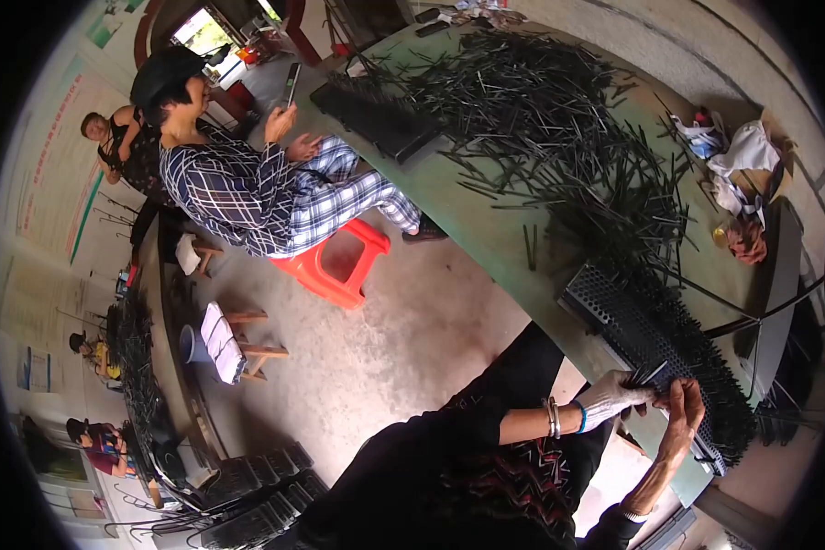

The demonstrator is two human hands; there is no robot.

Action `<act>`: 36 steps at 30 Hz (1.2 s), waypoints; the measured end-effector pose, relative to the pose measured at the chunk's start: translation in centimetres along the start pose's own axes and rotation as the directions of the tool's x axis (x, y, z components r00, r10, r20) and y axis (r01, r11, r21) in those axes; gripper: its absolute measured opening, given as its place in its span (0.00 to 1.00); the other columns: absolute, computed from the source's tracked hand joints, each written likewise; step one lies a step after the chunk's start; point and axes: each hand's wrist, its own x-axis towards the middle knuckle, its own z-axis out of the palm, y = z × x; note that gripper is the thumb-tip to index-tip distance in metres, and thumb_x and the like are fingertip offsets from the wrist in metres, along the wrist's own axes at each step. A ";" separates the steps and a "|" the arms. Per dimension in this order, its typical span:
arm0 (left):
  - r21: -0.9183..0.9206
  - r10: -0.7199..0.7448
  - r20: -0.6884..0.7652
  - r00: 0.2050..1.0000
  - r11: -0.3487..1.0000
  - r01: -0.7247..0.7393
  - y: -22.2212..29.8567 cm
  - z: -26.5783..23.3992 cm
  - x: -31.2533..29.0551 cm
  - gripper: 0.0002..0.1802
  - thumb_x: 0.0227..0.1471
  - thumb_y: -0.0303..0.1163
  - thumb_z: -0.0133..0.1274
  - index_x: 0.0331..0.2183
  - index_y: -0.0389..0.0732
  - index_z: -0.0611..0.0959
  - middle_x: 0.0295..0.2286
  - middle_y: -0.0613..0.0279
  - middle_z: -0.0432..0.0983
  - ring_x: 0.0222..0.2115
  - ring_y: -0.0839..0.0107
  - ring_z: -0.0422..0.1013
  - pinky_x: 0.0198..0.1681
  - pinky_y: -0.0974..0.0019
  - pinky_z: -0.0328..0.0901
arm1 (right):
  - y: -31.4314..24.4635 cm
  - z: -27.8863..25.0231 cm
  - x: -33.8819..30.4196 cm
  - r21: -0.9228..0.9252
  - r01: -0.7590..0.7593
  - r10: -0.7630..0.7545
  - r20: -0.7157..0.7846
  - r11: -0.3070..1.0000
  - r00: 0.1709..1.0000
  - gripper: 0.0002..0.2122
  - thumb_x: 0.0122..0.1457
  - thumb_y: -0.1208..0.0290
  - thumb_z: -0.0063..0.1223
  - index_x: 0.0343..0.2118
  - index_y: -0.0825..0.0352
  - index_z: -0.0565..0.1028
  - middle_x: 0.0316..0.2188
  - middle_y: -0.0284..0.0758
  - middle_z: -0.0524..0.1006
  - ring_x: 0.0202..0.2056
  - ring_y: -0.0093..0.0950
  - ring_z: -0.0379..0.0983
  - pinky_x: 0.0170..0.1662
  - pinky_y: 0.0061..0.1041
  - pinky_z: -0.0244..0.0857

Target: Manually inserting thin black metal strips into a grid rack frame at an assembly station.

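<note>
My left hand (pixel 607 401) wears a white glove and is closed around several thin black rods (pixel 653 373), whose ends stick out past the fingers. Bare and bent at the fingers, my right hand (pixel 683 409) pinches at the near edge of a black perforated rack (pixel 605 307); what lies between its fingertips is too small to make out. Rows of holes show along the rack's near side. Many black rods stand packed upright over its far side (pixel 706 367). The rack rests on the green table (pixel 495 225) at the right.
A big loose heap of black rods (pixel 532 101) covers the table's far part. Another black rack (pixel 376 119) lies near a seated person (pixel 225 174) holding a phone. Cloths (pixel 747 151) lie at the right edge. A red stool (pixel 339 266) and wooden stool (pixel 261 348) stand left.
</note>
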 end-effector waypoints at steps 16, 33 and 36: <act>0.083 0.014 0.073 0.997 0.996 -0.020 1.5 1.5 -1.3 0.15 0.56 0.41 0.53 0.35 0.39 0.83 0.24 0.65 0.80 0.16 0.82 0.71 0.15 0.78 0.60 | 0.4 -0.6 -2.9 0.119 -0.154 0.185 -0.317 0.981 0.930 0.14 0.56 0.69 0.61 0.42 0.71 0.76 0.39 0.35 0.76 0.31 0.23 0.72 0.44 0.24 0.64; 0.166 -0.238 0.075 0.968 0.960 0.224 0.3 3.3 2.0 0.12 0.58 0.39 0.52 0.34 0.39 0.81 0.25 0.62 0.82 0.15 0.84 0.70 0.13 0.82 0.55 | -0.2 -3.4 -2.8 0.168 -0.198 0.214 -0.083 0.966 0.973 0.10 0.61 0.73 0.54 0.40 0.75 0.74 0.28 0.35 0.78 0.29 0.21 0.76 0.36 0.21 0.70; 0.235 -0.237 0.091 0.967 0.949 0.211 0.5 3.2 2.6 0.12 0.58 0.38 0.53 0.35 0.39 0.81 0.26 0.60 0.82 0.15 0.83 0.70 0.13 0.81 0.55 | 0.8 -3.9 -2.6 0.160 -0.194 0.209 -0.083 0.968 0.974 0.10 0.60 0.72 0.56 0.39 0.74 0.75 0.27 0.35 0.77 0.28 0.23 0.76 0.35 0.23 0.71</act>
